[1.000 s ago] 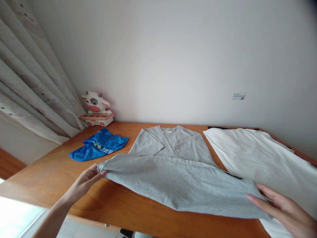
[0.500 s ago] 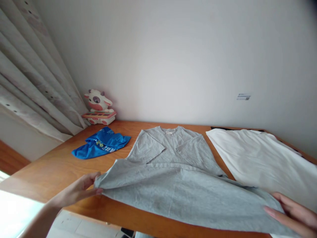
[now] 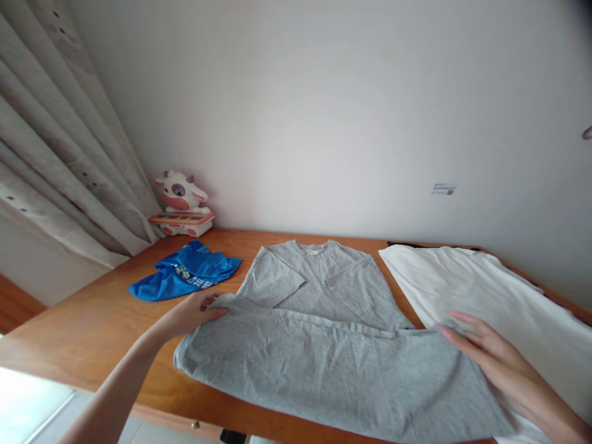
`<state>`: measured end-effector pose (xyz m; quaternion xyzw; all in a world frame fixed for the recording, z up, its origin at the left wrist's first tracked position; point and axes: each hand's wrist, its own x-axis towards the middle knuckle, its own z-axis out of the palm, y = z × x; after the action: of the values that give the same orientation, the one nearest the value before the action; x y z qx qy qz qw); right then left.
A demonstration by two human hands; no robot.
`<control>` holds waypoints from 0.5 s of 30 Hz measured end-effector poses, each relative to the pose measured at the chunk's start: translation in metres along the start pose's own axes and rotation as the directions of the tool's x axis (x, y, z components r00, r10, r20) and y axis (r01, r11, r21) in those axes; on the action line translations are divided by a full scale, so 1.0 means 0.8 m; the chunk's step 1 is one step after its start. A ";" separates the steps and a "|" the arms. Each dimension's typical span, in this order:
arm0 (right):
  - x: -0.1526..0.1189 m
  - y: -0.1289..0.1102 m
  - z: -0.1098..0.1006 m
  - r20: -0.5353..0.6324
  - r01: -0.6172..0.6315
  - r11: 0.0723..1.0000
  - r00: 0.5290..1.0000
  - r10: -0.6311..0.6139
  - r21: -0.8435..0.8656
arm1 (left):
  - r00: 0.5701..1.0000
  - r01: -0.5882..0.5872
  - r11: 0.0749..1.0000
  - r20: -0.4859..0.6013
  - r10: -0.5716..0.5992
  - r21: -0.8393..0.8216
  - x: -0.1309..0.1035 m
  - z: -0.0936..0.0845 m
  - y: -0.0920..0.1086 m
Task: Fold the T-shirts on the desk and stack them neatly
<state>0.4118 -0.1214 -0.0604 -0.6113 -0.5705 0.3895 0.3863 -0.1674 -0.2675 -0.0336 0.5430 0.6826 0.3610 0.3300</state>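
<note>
A grey T-shirt [image 3: 324, 370] lies on the table with its collar toward the wall and its sleeves turned inward. Its lower part is folded up over the body, making a wide band near the table's front edge. At the band's upper left corner, my left hand [image 3: 197, 314] is closed on the fabric with thumb and fingers. My right hand [image 3: 490, 351] pinches the upper right corner, where the cloth is slightly lifted. Beneath and beyond that hand is a white garment [image 3: 444, 277] spread flat. Some of the right fingers are hidden by the hand itself.
A crumpled blue garment [image 3: 185, 274] with printed figures rests at the left of the wooden table [image 3: 92, 333]. Behind it, a cow-shaped toy keyboard [image 3: 182, 206] stands near the curtain [image 3: 60, 129]. Black fabric [image 3: 402, 245] shows along the white garment's far edge.
Both hands have moved away from me to the band's upper corners, and my right hand has also moved inward. The grey shirt's folded part lies flatter, its right end drawn in.
</note>
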 end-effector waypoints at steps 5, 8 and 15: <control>0.001 -0.015 -0.023 0.060 0.024 0.999 0.998 -0.026 0.033 | 0.964 -0.169 0.960 -0.241 0.114 -0.225 -0.017 -0.012 -0.008; 0.007 0.009 -0.026 0.145 0.112 0.990 0.984 -0.099 -0.084 | 0.965 -0.115 0.971 -0.257 0.058 -0.212 -0.027 -0.013 -0.019; 0.011 0.033 -0.010 0.232 0.253 0.918 0.955 -0.185 -0.307 | 0.996 -0.057 0.997 -0.062 0.060 0.059 -0.025 0.001 -0.001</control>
<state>0.4299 -0.1140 -0.0819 -0.5579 -0.7287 0.3003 0.2599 -0.1635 -0.2874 -0.0336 0.5602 0.6867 0.3679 0.2815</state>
